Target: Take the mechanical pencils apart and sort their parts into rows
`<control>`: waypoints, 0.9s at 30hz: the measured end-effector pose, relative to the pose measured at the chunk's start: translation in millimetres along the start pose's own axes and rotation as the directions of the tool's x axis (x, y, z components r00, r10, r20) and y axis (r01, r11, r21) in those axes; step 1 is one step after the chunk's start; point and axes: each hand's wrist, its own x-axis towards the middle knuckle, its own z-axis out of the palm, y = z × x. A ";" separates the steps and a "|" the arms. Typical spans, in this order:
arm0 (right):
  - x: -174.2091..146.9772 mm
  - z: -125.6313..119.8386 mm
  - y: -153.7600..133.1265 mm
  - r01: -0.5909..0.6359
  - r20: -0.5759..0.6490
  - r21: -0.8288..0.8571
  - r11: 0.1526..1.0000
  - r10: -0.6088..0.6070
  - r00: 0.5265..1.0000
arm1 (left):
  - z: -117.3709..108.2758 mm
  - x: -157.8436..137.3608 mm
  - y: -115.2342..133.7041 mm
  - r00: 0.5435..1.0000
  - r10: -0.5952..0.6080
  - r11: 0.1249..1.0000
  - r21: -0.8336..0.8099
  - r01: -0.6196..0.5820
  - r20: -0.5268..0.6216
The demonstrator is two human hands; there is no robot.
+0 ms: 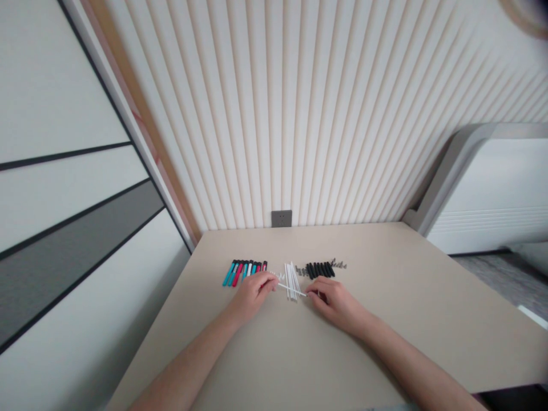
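A thin white pen refill (291, 289) spans the gap between my hands, slanting down to the right. My left hand (256, 292) pinches its left end with closed fingers. At the other end, my right hand (331, 297) has its thumb and forefinger closed on the tip. Beneath it lies a loose bundle of white refills (290, 277), roughly parallel. Left of these is a row of teal, red and white pen barrels (237, 274) with black ends, partly hidden by my left hand. Beyond my right hand sits a row of black tubes (319, 269), perhaps pen parts.
Small grey pieces (302, 271) lie beside the black tubes, with more small metallic pieces (339, 264) to their right. Tiny whitish pieces (280, 276) lie near my left fingers. The beige table (363, 245) meets a ribbed wall with a dark socket (281, 218).
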 end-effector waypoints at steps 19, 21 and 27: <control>4.4 11.2 -0.7 -0.115 -0.059 -0.022 0.993 0.114 0.992 | 4.9 -2.4 -0.9 0.999 0.030 0.999 0.017 -0.030 -0.023; 5.6 11.7 5.0 -0.196 -0.102 -0.032 0.980 0.192 0.976 | 4.1 -2.6 1.8 0.994 0.109 0.988 0.107 -0.110 0.019; 8.6 12.7 13.9 -0.282 -0.112 -0.009 0.959 0.279 0.954 | 5.2 -2.9 17.9 0.914 0.267 0.873 0.326 -0.364 0.307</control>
